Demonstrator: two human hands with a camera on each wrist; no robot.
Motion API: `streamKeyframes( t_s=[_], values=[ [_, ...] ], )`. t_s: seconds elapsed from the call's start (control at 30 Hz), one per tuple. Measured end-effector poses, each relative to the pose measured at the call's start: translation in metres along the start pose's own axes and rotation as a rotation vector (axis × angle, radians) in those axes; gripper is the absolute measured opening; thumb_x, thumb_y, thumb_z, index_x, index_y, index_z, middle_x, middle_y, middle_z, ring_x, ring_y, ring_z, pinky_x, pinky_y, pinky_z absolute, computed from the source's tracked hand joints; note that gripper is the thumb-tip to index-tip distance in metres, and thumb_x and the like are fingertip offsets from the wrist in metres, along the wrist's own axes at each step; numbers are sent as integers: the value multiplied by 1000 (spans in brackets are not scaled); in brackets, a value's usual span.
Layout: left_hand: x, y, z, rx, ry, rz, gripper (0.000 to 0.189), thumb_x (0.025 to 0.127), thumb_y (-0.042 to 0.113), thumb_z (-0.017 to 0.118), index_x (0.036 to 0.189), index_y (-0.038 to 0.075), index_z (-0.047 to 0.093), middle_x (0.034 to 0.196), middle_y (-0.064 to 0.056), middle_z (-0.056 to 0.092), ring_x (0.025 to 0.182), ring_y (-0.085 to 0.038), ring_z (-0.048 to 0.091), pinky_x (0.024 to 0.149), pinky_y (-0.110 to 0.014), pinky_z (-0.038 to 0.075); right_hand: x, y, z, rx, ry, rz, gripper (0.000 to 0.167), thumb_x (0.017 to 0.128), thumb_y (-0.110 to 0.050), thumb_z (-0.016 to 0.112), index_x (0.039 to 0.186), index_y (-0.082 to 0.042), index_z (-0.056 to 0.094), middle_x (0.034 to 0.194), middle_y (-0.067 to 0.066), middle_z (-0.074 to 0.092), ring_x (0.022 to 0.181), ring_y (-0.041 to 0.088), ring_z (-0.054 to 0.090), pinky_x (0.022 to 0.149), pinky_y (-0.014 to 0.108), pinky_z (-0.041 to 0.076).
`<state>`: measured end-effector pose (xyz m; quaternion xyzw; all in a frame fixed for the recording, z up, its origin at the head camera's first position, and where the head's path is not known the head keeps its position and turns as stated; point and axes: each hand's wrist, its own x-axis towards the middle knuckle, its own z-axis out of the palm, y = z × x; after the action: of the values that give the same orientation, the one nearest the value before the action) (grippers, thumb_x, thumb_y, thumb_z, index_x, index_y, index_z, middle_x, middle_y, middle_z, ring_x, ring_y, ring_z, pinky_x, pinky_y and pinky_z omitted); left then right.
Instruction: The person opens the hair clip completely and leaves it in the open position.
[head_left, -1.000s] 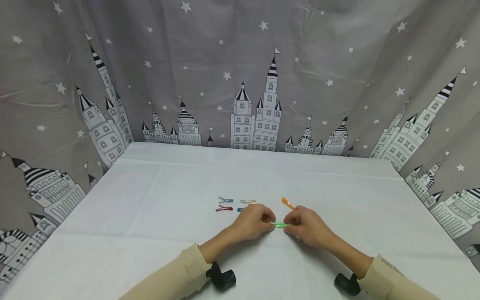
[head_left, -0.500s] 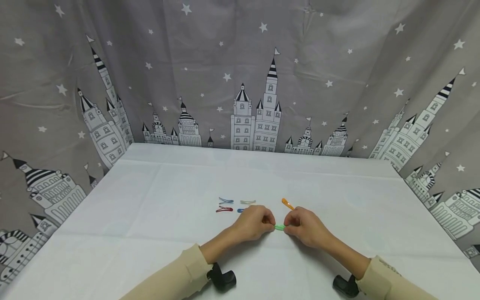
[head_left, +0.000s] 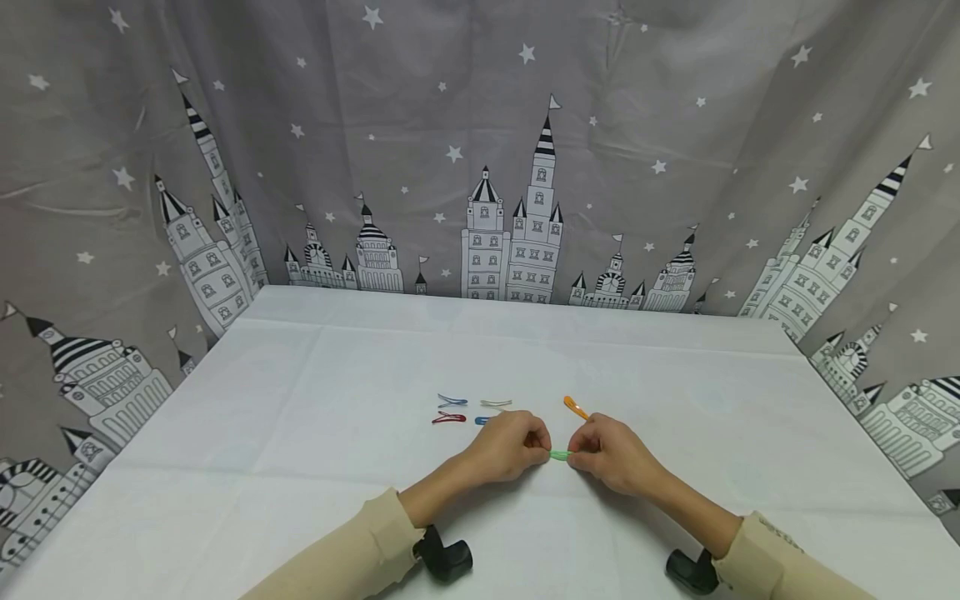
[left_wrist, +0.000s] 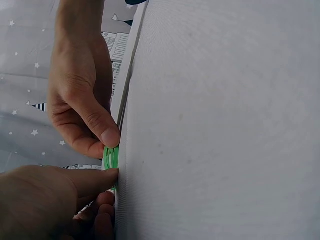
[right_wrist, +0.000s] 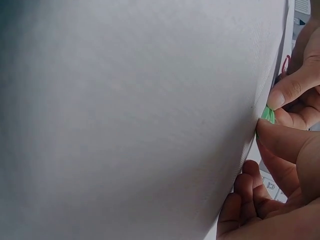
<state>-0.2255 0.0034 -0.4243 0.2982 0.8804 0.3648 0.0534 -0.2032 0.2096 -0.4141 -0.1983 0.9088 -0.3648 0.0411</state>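
A small green hair clip [head_left: 558, 455] lies low over the white tablecloth [head_left: 315, 392], pinched at both ends. My left hand [head_left: 542, 451] grips its left end between thumb and fingers, and my right hand [head_left: 576, 455] grips its right end. In the left wrist view the green clip [left_wrist: 111, 157] shows as a short strip between my left hand [left_wrist: 102, 182] below and my right hand [left_wrist: 107, 140] above. In the right wrist view the clip [right_wrist: 268, 114] peeks out between my right hand [right_wrist: 265, 131] and my left hand [right_wrist: 282, 95].
Beyond the hands lie a light blue clip [head_left: 452, 401], a red clip [head_left: 448, 418], a white clip [head_left: 496, 403], an orange clip [head_left: 576, 407] and a blue clip [head_left: 481, 420] half hidden by my left hand. A grey castle-print curtain [head_left: 480, 167] hangs around the table.
The two hands have drawn closer together along the green clip, so less of it shows between the fingers. The other clips have not moved.
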Motion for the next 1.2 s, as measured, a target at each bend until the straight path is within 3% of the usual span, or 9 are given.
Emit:
streamKeyframes(
  t_s=[0.37, 0.77, 0.93, 1.2],
  values=[
    [0, 2, 2, 6, -1, 21, 13, 84, 7, 76, 77, 13, 67, 71, 11, 54, 65, -2, 49, 63, -20, 41, -1, 1, -2, 3, -11, -10, 6, 82, -4, 76, 81, -8, 72, 83, -1, 53, 72, 15, 48, 66, 29, 41],
    [0, 2, 3, 9, -19, 14, 0, 89, 12, 73, 89, 12, 73, 74, 12, 60, 69, -2, 51, 67, -22, 42, 1, 3, -1, -6, -8, -6, 10, 86, -9, 75, 78, -12, 70, 80, -2, 52, 71, 15, 47, 62, 28, 39],
    [0, 3, -2, 15, -27, 27, 5, 90, 13, 72, 88, 13, 76, 76, 14, 62, 68, -2, 52, 64, -21, 42, 2, -1, 0, 9, 10, -24, 12, 88, -9, 73, 79, -12, 66, 78, -3, 52, 69, 14, 47, 61, 27, 40],
    [2, 2, -18, 7, 33, 66, 6, 91, 14, 72, 89, 15, 77, 82, 13, 64, 68, -3, 54, 63, -23, 45, 7, -8, 1, 66, 86, -55, 5, 89, -7, 71, 88, -10, 67, 83, -3, 58, 74, 15, 53, 68, 28, 46]
  ],
)
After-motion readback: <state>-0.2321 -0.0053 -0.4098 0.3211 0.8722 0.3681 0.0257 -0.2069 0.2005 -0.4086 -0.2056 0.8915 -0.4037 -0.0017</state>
